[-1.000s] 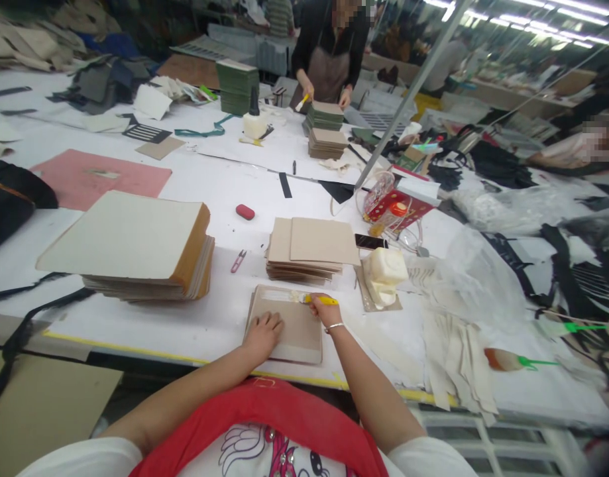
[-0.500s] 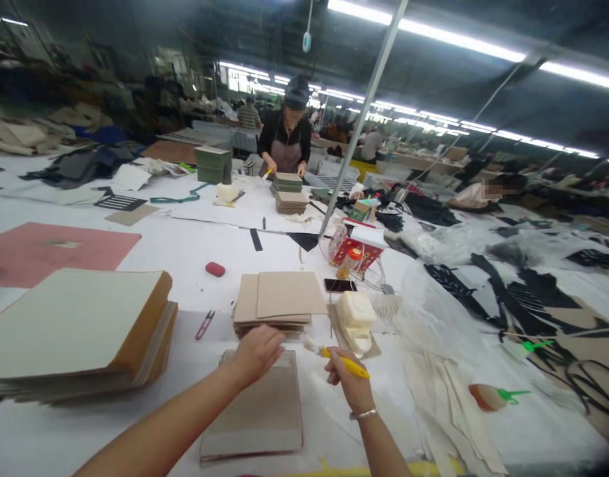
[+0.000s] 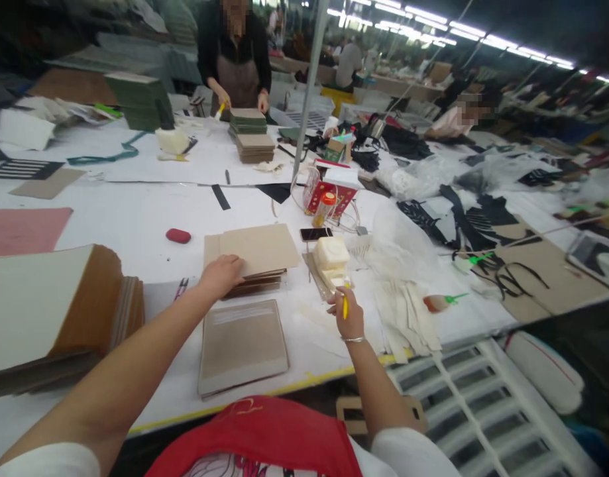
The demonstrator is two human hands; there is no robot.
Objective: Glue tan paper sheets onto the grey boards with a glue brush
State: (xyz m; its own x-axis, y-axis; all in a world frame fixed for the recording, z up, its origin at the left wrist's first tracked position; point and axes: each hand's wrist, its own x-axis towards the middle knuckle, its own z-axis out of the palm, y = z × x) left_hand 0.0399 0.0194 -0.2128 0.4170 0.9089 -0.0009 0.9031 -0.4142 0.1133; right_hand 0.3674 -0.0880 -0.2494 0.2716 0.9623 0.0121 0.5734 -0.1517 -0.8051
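Observation:
My left hand (image 3: 222, 275) is at the front left of a stack of tan cardboard sheets (image 3: 267, 245), its fingers closed over the front edge of a top sheet. The thumb is partly hidden. In front of the stack lies a cardboard panel (image 3: 244, 341) with a pale border and whitish wet-looking streaks near its far edge. My right hand (image 3: 350, 317) grips the yellow handle of a brush (image 3: 345, 305). Its bristle end is at the near side of a cut-open cream plastic container (image 3: 332, 255) and cannot be made out.
A thick pile of large boards (image 3: 36, 305) stands on the left, with snips (image 3: 181, 287) beside it. A red oval case (image 3: 178, 236), a phone (image 3: 315, 234) and a jar (image 3: 325, 209) lie farther back. Fabric strips (image 3: 408, 315) are at right. Across the table a co-worker (image 3: 237, 59) holds a brush.
My left hand has moved from over the panel to the stack behind it. My right hand has brought the brush from beside the panel to the cream container. The view has tilted down.

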